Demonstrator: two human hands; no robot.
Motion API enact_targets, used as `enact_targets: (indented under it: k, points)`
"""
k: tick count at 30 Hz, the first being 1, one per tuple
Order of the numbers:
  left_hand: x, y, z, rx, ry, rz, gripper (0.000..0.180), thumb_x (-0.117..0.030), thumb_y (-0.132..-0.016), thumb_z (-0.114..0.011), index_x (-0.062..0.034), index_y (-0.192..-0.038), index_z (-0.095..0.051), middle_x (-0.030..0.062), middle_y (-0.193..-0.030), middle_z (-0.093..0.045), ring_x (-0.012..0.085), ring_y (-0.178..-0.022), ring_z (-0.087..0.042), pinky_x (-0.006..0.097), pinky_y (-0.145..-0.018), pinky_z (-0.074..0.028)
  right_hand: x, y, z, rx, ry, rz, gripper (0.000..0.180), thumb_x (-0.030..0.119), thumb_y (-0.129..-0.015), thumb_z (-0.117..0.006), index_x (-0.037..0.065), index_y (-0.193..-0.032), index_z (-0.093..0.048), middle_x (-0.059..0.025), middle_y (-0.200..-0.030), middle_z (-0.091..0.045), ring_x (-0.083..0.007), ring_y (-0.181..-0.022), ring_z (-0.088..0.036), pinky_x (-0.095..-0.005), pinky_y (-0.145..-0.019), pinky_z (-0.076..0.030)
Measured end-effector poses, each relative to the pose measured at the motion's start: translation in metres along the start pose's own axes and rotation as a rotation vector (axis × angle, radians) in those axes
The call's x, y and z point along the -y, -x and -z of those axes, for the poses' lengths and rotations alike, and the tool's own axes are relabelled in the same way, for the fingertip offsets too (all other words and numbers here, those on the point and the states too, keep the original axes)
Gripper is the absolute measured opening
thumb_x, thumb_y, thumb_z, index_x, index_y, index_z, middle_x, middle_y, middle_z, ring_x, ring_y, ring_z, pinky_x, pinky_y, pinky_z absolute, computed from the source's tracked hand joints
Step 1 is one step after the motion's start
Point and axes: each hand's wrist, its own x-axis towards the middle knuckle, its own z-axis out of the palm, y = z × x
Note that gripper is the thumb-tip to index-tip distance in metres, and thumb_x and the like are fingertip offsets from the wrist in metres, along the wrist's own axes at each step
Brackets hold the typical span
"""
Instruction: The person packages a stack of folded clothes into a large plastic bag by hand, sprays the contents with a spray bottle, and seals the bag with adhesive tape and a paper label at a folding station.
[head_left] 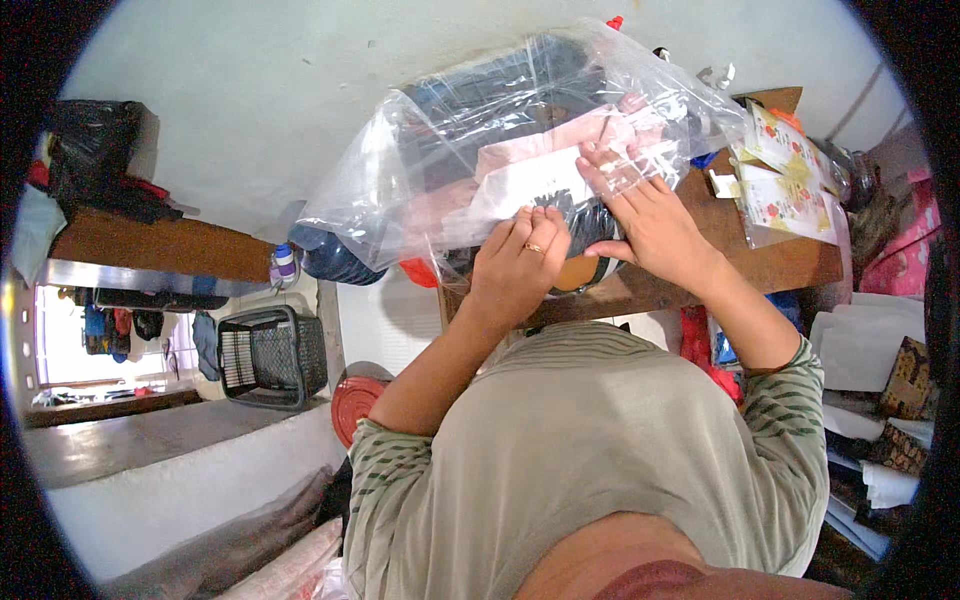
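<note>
A large clear plastic bag (360, 190) lies across the wooden table in front of me. Through its film show pink folded cloth (545, 143), a white piece (530, 180) with dark marks, and dark blue cloth behind. My left hand (520, 255), with a ring on one finger, is curled closed at the bag's near edge and pinches the film there. Beside it my right hand (645, 215) lies on the bag with fingers stretched and thumb apart. Partly hidden below both hands sits a dark item with an orange-brown patch (575, 273).
Printed packets in clear film (785, 195) lie on the right of the wooden table (725, 240). A dark plastic basket (270, 355) stands on the left ledge. Near the table's left end are a white bottle with a purple label (285, 263) and a red round lid (357, 408).
</note>
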Motion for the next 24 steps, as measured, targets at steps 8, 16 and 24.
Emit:
enact_targets:
  k: [8, 16, 24]
  points:
    - [0.004, 0.002, -0.001, -0.024, -0.026, -0.001, 0.025, -0.011, -0.074, -0.055, -0.0031, -0.097, -0.062, 0.0043, -0.096, -0.053, 0.0161, -0.094, -0.053, 0.029, -0.077, -0.044, -0.003, 0.023, 0.035, -0.141, -0.114, 0.185, 0.056, 0.031, -0.071, -0.067, 0.002, -0.116, -0.051, -0.0143, -0.121, -0.05, -0.028, -0.109, -0.05, -0.0408, -0.095, -0.038]
    - [0.008, 0.004, -0.004, -0.065, -0.034, -0.027, 0.026, -0.012, -0.073, -0.055, -0.0041, -0.098, -0.061, 0.0042, -0.095, -0.053, 0.0164, -0.094, -0.053, 0.028, -0.077, -0.044, -0.004, -0.018, 0.032, -0.023, 0.113, 0.266, 0.074, 0.043, -0.07, -0.06, 0.0, -0.126, -0.039, -0.0148, -0.131, -0.04, -0.0264, -0.121, -0.039, -0.0394, -0.102, -0.029]
    - [0.036, 0.014, 0.003, -0.031, 0.026, -0.105, 0.027, -0.012, -0.075, -0.054, -0.0053, -0.1, -0.058, 0.0046, -0.094, -0.056, 0.0161, -0.092, -0.057, 0.028, -0.076, -0.046, 0.001, 0.005, 0.009, 0.042, -0.077, 0.174, 0.091, 0.054, -0.065, -0.06, -0.002, -0.13, -0.032, -0.0157, -0.136, -0.034, -0.0286, -0.126, -0.033, -0.0404, -0.104, -0.024]
